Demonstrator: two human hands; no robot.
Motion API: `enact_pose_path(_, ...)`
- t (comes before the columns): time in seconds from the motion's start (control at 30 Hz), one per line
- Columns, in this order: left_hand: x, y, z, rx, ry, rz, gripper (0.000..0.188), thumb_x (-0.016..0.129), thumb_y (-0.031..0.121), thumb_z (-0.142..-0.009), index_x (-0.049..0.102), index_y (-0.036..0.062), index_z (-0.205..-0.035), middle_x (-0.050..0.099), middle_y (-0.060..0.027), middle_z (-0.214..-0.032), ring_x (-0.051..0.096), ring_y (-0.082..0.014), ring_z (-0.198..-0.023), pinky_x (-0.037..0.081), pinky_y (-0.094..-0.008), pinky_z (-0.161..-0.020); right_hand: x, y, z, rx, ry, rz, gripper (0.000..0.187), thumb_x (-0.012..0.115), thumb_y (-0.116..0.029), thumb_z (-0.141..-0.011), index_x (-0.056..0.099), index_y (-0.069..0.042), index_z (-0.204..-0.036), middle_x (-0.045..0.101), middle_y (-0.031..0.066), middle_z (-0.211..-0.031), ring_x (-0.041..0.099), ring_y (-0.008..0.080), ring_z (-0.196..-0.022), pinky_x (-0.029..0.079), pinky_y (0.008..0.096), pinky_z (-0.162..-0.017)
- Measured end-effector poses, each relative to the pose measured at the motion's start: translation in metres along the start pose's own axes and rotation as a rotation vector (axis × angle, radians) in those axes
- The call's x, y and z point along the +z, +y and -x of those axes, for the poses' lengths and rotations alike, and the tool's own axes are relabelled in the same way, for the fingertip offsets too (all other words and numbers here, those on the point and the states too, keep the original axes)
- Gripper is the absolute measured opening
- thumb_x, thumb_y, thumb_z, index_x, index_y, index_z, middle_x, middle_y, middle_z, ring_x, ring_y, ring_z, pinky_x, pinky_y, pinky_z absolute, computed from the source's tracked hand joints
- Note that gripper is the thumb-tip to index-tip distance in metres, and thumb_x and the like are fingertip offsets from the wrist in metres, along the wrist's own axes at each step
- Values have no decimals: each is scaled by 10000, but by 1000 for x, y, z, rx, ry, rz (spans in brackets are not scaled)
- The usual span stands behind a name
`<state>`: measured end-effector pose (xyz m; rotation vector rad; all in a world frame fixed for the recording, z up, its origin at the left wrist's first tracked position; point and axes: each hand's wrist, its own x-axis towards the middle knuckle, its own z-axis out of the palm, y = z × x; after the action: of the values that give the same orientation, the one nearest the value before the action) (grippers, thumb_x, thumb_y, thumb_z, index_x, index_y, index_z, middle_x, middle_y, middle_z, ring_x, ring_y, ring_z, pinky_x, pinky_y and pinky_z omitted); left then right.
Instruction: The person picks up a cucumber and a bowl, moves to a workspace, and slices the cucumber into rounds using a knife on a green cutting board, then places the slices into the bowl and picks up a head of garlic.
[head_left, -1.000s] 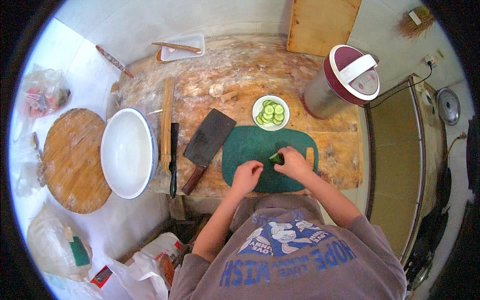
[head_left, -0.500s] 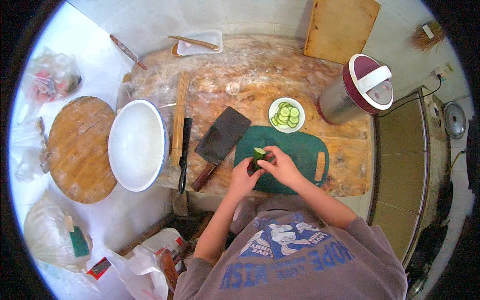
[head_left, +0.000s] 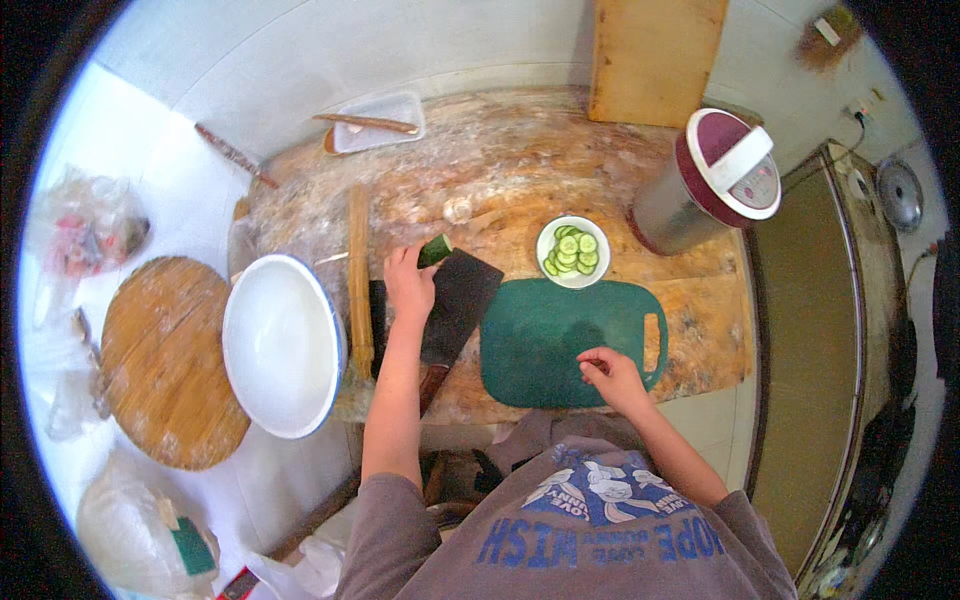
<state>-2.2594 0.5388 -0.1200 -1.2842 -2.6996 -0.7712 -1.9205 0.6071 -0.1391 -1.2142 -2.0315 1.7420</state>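
My left hand (head_left: 408, 284) is closed round a dark green cucumber piece (head_left: 435, 250), its pale cut end facing right, just above the top corner of the cleaver (head_left: 462, 308). The cleaver lies flat, its dark blade broad and its wooden handle partly behind my left forearm. Over the lower right of the green cutting board (head_left: 530, 345), my right hand (head_left: 615, 380) has its fingers curled together, with nothing visible in them. Cucumber slices (head_left: 572, 250) fill a small white bowl (head_left: 548, 275) behind the board.
A steel and maroon appliance (head_left: 680, 200) stands at the right back. Left of the cleaver lie a bundle of sticks (head_left: 359, 280) and a partly hidden black knife (head_left: 378, 310). Further left are a white basin (head_left: 280, 345) and a round wooden board (head_left: 170, 360). A white tray (head_left: 385, 115) sits at the back.
Both hands were together on the cucumber piece over the board. My left hand has carried it left to the cleaver's top; my right hand has let go and moved right and nearer.
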Motion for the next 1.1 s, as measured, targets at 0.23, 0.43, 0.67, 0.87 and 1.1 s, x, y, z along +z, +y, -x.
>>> enact_pose_path(0.23,17,-9,-14,63,-113,167,415,625,-2,-739,533,31,-1141,511,-147,-1124,458,-330,-1053,379,-410,-905,-4,12,12,34,93,32,152,605,-122,-808,625,-34,-929,635,85,-804,602,158,-678,486,272,-622)
enact_pose_path(0.43,7,-7,-9,-131,-229,587,398,685,39,-700,573,12,-1081,618,-131,-924,596,-240,-829,463,-329,-773,0,16,13,96,93,-45,164,617,-143,-794,636,-37,-917,647,108,-825,619,186,-702,493,286,-645)
enact_pose_path(0.67,-7,-24,-8,26,-145,-114,394,666,31,-679,594,36,-1066,533,-141,-1027,510,-319,-993,425,-366,-865,5,5,7,37,41,10,158,614,-137,-797,635,-32,-913,647,110,-823,621,186,-707,495,289,-652)
enact_pose_path(0.87,-2,-32,-9,-52,-139,-43,199,599,69,-784,630,-5,-965,549,-161,-1090,528,-327,-992,427,-380,-851,2,1,5,2,27,55,154,610,-137,-799,636,-39,-915,645,103,-814,615,183,-696,491,290,-646)
enact_pose_path(1.1,-8,70,22,9,-215,537,110,607,88,-771,696,89,-835,570,-100,-1024,537,-241,-968,431,-330,-847,-6,7,2,50,112,13,145,606,-121,-794,638,-45,-914,637,104,-803,607,199,-692,484,284,-644)
